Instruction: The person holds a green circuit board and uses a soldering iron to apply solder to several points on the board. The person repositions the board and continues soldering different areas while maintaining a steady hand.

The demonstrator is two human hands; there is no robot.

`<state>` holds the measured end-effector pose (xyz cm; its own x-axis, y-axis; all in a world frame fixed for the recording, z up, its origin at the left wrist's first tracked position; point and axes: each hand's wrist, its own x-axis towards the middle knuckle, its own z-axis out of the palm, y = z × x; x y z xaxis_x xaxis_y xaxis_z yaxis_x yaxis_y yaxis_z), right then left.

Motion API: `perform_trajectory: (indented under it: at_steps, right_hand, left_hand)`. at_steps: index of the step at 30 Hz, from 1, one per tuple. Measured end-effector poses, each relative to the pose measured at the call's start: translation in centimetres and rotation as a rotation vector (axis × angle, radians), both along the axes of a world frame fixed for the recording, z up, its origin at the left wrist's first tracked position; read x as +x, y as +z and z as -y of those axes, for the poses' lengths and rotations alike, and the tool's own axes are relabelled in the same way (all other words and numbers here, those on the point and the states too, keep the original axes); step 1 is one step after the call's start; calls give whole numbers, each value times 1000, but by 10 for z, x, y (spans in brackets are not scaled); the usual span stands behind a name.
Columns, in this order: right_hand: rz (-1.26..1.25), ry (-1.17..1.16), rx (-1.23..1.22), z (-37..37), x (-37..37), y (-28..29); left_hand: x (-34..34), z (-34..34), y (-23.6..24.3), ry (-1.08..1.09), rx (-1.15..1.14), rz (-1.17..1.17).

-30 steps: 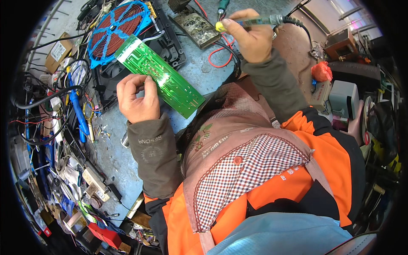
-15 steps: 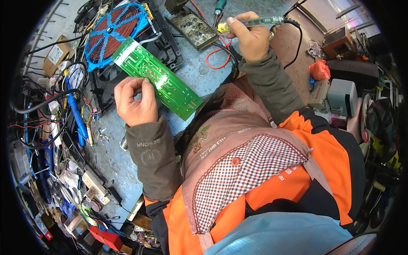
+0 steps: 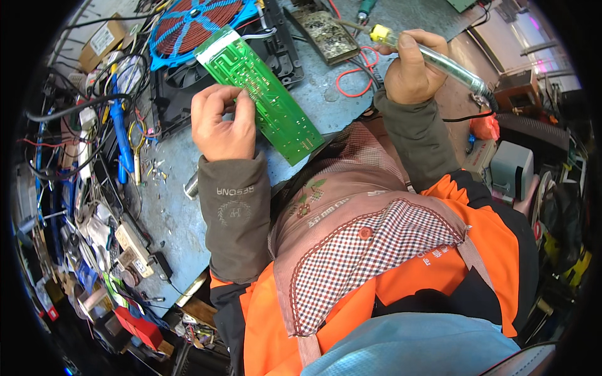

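Observation:
A long green circuit board (image 3: 285, 128) lies slantwise before me, its soldered side up, its far end beside a blue-framed copper coil (image 3: 207, 22). My left hand (image 3: 226, 122) is closed at the board's left edge, thumb and forefinger pinched against it; what lies under the fingers is hidden. In my right hand (image 3: 415, 72) is a soldering iron (image 3: 453, 67) with a clear handle and yellow collar. Its metal shaft points left, over a metal tray (image 3: 330, 39) crusted with residue. A black cord leaves the handle's rear end.
Cables and tools crowd the left side, among them a blue-handled tool (image 3: 120, 135) and a power strip (image 3: 133, 249). A black fan housing (image 3: 285, 56) sits under the coil. Beyond the tray lies a green-handled tool (image 3: 366, 9); a red wire (image 3: 342, 84) loops nearby. Boxes stand at right.
The soldering iron has tilted in my right hand: its cord end swung down and right, and its shaft now shows over the tray. My left hand keeps its pinch at the board. The view has shifted.

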<state>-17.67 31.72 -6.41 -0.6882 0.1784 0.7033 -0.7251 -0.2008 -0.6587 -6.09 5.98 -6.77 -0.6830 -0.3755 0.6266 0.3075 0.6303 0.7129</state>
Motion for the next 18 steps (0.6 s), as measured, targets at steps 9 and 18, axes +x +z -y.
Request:
perform_trajectory:
  at_steps: [9,18]
  right_hand:
    - [284,472,-184,66,15,4]
    - [392,421,18,71,22,4]
  left_hand:
    - [-1,0,0,-4,10,-4]
    - [0,1,-1,-3,-4,-3]
